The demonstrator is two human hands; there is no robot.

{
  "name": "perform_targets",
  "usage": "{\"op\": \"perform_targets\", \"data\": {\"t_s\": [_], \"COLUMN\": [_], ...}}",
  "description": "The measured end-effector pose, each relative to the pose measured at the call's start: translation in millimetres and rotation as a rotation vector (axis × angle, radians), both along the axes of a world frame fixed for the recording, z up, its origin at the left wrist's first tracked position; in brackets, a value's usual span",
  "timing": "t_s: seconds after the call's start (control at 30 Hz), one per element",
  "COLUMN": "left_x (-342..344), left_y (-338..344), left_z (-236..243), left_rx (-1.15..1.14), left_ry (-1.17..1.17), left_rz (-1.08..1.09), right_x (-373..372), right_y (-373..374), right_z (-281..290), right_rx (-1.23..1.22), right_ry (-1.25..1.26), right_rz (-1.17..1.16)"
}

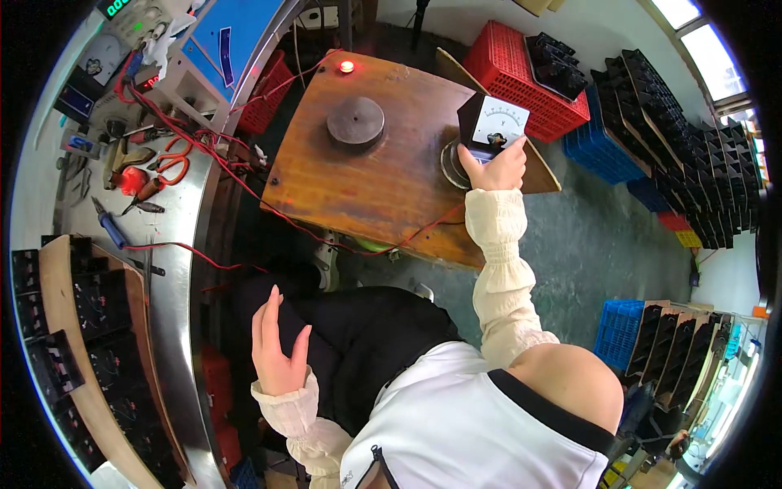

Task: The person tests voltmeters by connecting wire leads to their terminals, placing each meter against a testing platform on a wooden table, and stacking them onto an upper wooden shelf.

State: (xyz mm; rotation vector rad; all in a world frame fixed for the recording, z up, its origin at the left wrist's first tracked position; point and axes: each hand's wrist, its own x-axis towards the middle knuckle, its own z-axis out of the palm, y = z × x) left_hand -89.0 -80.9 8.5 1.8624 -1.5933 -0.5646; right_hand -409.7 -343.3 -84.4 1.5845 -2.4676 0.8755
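Note:
My right hand [498,169] grips the lower end of an analog panel meter [500,116] with a white dial and a black case. The meter is over the right edge of a wooden table [407,200], above a round metal piece [453,165] that my hand and the meter partly cover. A flat dark metal disc [355,122] lies farther left on the tabletop. Raised over my lap, my left hand [278,346] holds nothing, its fingers stretched out and thumb apart.
A red lamp [347,67] glows at the table's far left corner. Red wires [297,224] run from the metal workbench [181,285], where orange-handled scissors [173,165] and a blue-handled tool [108,226] lie. Red crates [509,69] and stacked trays of black cases [676,138] stand beyond.

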Motion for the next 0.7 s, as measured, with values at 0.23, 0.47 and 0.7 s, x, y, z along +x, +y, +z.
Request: {"op": "perform_targets", "data": {"t_s": [0.23, 0.47, 0.7], "left_x": [0.6, -3.1, 3.1], "left_y": [5.8, 3.4, 7.4], "left_z": [-3.1, -6.3, -10.7], "left_rx": [0.016, 0.023, 0.081], "left_ry": [0.008, 0.019, 0.026], "left_rz": [0.014, 0.012, 0.004], "right_x": [-3.5, -15.1, -16.4], "right_y": [-1.1, -2.0, -8.9], "right_z": [2.7, 5.4, 6.4], "right_rx": [0.026, 0.001, -0.052], "right_ry": [-0.039, -0.051, -0.066], "right_rz": [0.089, 0.147, 0.196]}}
